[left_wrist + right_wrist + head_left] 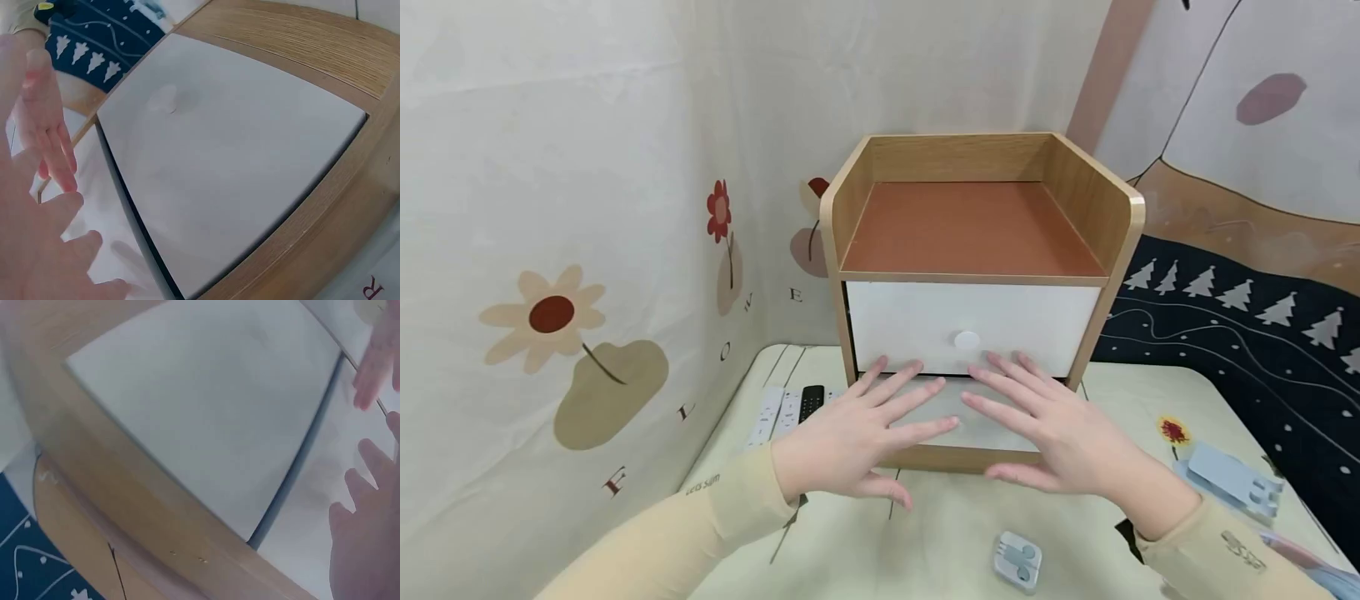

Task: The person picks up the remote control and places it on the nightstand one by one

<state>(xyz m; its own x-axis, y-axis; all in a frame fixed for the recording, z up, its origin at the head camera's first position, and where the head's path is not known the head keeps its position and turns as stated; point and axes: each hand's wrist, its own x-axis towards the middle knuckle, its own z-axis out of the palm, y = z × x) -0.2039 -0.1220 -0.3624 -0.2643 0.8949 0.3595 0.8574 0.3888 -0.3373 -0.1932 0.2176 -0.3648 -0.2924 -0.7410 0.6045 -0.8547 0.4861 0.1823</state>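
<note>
In the head view a small wooden cabinet [973,229] with a brown top shelf stands against the wall. Its white upper drawer [910,321] has a round white knob [967,340] and looks pushed in. Below it is a pale lower drawer front [958,417], partly hidden behind the hands. My left hand [865,433] is spread with straight fingers in front of the lower drawer, at its left. At its right my right hand [1060,425] is spread the same way. Both hold nothing; whether the fingertips touch the front, I cannot tell.
White remotes [767,414] and a black remote [811,402] lie left of the cabinet. A small clear case with earphones [1018,562] lies in front. At right is a light-blue plastic object [1228,482]. Printed cloth [587,167] hangs behind and at the left.
</note>
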